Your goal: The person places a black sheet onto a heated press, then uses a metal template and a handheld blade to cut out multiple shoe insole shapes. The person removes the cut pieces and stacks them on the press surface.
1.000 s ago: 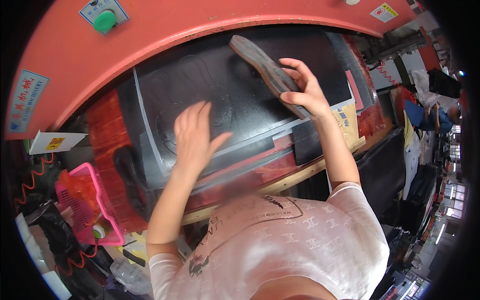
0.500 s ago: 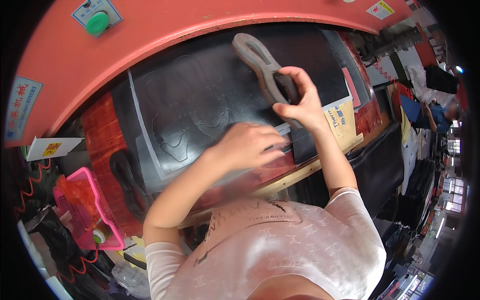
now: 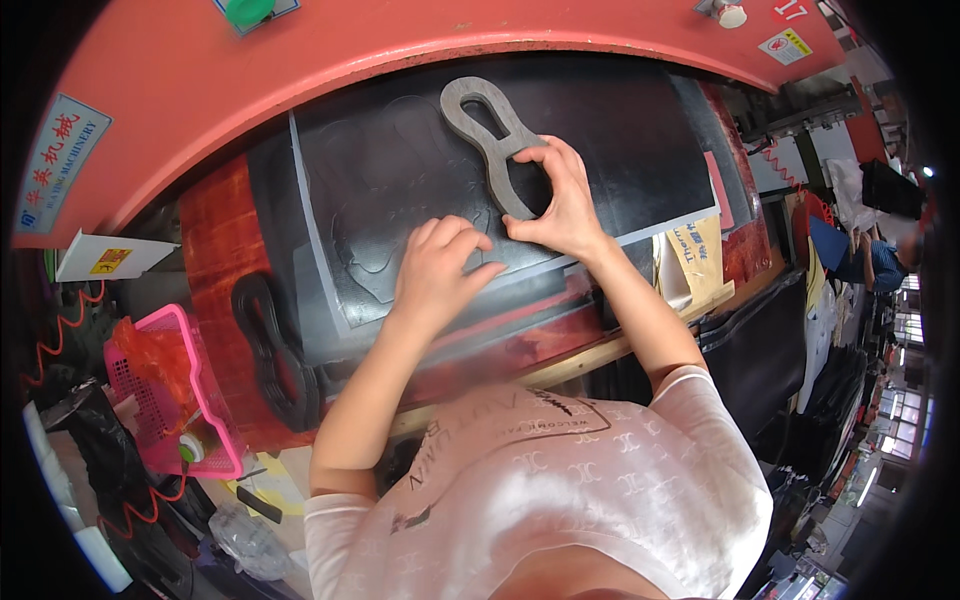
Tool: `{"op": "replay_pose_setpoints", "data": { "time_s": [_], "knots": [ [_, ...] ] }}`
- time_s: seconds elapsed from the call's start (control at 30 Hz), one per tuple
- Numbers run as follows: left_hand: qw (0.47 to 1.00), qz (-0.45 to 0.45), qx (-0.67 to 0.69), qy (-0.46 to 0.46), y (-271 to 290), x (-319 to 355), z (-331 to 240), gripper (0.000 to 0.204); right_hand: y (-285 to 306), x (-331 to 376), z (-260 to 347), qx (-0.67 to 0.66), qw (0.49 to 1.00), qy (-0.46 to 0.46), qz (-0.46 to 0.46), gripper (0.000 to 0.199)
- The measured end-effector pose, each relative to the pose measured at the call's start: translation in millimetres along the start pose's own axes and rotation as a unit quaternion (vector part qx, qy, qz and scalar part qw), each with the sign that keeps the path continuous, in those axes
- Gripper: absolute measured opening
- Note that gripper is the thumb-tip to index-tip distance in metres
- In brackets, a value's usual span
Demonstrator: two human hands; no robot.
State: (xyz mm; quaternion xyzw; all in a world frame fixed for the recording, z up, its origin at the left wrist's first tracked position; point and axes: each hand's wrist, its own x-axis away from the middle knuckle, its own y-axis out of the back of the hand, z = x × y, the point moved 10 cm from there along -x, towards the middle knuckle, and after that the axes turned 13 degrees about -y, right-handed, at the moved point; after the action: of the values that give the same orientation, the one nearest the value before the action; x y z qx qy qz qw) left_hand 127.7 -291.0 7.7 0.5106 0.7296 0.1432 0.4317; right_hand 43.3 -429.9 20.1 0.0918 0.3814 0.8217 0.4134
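Note:
A grey, sole-shaped cutting die [image 3: 502,143], with two openings split by a crossbar, rests on or just above a glossy black sheet [image 3: 640,140]. My right hand [image 3: 565,205] grips its near end, fingers over the far rim and thumb on the near side. Left of it, my left hand [image 3: 440,265] hovers over or touches the sheet's near part, fingers curved and thumb apart, with nothing visible in it. Sole-shaped outlines mark the sheet left of the die. A stack of black sole-shaped pieces [image 3: 268,340] lies to the left on the red worktop.
A red machine beam [image 3: 400,32] arches across the far side. A pink basket [image 3: 240,425] stands at the left. Along the near edge runs a wooden strip [image 3: 590,357], with a yellow paper packet [image 3: 703,255] at its right. Another person [image 3: 882,265] is far right.
The die has swung left and now looks flatter against the sheet, still in my right hand. My left hand has moved left, its thumb now spread. The black sheet has shifted nearer the front edge.

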Motion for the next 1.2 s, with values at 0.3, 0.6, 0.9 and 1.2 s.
{"op": "replay_pose_setpoints", "data": {
  "time_s": [0.3, 0.6, 0.9, 1.2],
  "knots": [
    [1.0, 0.005, -0.015, 0.0, 1.6, -3.6, 1.6, 0.029, -1.9, -4.2, 0.9, 0.032, 0.999, 0.012, 0.013, 0.077],
    [0.99, -0.054, -0.051, -0.122, 18.7, -22.7, -7.3, 0.014, 47.7, -69.8, -27.5, -0.171, 0.983, -0.001, -0.07, 0.054],
    [0.988, 0.095, -0.1, -0.073, -64.8, -12.6, 28.4, 0.023, 265.3, -179.2, -82.9, -0.057, 0.935, 0.037, -0.349, 0.034],
    [0.983, -0.001, -0.179, -0.05, -33.3, -63.4, 81.7, 0.02, 60.3, -85.7, -101.1, -0.033, 0.999, 0.011, 0.017, 0.018]
  ]
}}
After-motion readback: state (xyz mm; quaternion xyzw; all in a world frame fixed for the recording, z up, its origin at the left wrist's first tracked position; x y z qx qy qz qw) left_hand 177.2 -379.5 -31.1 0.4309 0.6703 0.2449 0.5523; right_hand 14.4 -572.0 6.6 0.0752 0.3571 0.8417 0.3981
